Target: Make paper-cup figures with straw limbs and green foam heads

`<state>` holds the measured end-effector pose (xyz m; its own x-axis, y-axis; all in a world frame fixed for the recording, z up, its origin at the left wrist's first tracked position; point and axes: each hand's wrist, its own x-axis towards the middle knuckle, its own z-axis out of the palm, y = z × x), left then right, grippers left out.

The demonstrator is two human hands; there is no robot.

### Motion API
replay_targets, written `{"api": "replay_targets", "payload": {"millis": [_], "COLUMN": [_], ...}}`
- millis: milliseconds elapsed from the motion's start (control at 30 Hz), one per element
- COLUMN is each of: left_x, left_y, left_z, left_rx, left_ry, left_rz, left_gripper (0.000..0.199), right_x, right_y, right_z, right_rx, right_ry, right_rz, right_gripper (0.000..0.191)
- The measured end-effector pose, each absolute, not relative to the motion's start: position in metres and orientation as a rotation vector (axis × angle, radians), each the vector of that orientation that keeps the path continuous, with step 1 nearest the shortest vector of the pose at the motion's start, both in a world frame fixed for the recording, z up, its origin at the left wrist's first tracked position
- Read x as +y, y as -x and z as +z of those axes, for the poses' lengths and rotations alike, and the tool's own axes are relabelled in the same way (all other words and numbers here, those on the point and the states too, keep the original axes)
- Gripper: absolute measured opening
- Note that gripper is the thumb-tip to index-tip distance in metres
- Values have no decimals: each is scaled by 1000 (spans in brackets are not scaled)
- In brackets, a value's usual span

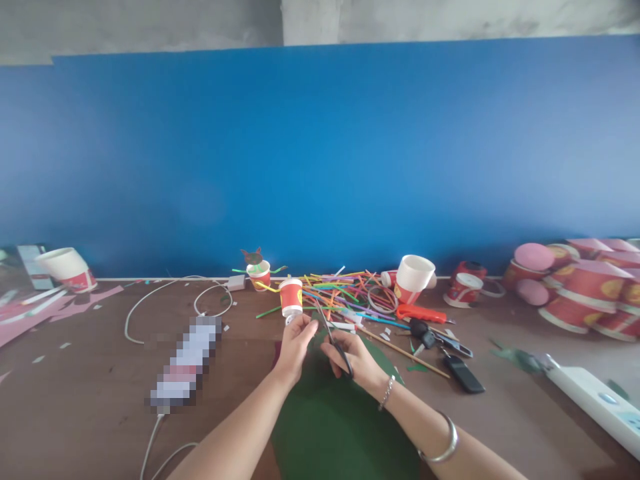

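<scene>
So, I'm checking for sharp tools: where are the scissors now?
The scissors are in the head view's lower middle, held in the right hand, just right of the left hand.

No lettering or number can be read. The paper cup [291,297] at the centre of the frame carries a yellow emblem on red, too small to make out (the stacked paper cups [587,280] at right bear similar marks); the phone [186,363] at lower left is pixelated.
</scene>
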<state>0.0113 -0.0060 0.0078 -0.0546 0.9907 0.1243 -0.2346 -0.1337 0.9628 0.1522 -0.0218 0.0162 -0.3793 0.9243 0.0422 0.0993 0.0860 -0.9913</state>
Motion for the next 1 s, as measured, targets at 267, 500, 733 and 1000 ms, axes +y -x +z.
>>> {"api": "replay_targets", "payload": {"millis": [267, 500, 733, 1000], "left_x": [-6, -6, -6, -6], "left_y": [-12, -11, -11, -11], "left_z": [8, 10, 9, 8], "left_rx": [980, 981, 977, 982], "left_ry": [-1106, -1141, -1123, -1105], "left_rz": [1462, 1406, 1421, 1458], "left_gripper": [28, 29, 29, 27], "right_x": [-21, -21, -21, -23], "right_y": [-152, -153, -153, -152], "right_z": [15, 11, 14, 19], "right_rx": [-1598, -1566, -1588, -1585], "right_ry": [1041, 1007, 1018, 1051], "right_rz": [1385, 1392, 1399, 1410], "right_gripper": [30, 28, 32, 34]}}
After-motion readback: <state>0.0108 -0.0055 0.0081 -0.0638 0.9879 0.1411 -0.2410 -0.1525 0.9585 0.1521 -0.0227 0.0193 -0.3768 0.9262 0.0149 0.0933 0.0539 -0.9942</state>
